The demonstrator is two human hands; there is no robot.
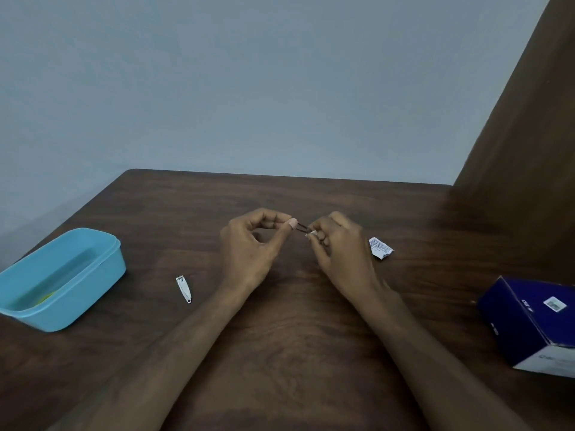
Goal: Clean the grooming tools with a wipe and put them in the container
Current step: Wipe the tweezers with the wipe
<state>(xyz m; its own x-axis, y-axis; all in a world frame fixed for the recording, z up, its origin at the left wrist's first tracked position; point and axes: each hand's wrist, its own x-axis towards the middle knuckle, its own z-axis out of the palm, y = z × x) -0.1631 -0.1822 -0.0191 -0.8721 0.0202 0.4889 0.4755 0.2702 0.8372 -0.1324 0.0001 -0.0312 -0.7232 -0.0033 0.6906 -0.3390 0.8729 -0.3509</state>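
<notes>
Over the brown table [280, 321], I'm pinching a thin dark pin [301, 227] (partly hidden) between left hand [249, 244] and right hand [339, 247], wipe [312, 233] pressed against it.

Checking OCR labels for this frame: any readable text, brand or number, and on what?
None is legible.
Torn white sachet: fine blue print, too small to read.
Dark blue box: white marks on its side, a small sticker on top and grey lettering on its white end, all blurred.

I see my left hand [249, 244] and right hand [339, 247] bare, both forearms uncovered, without sleeves, rings or watch.
</notes>
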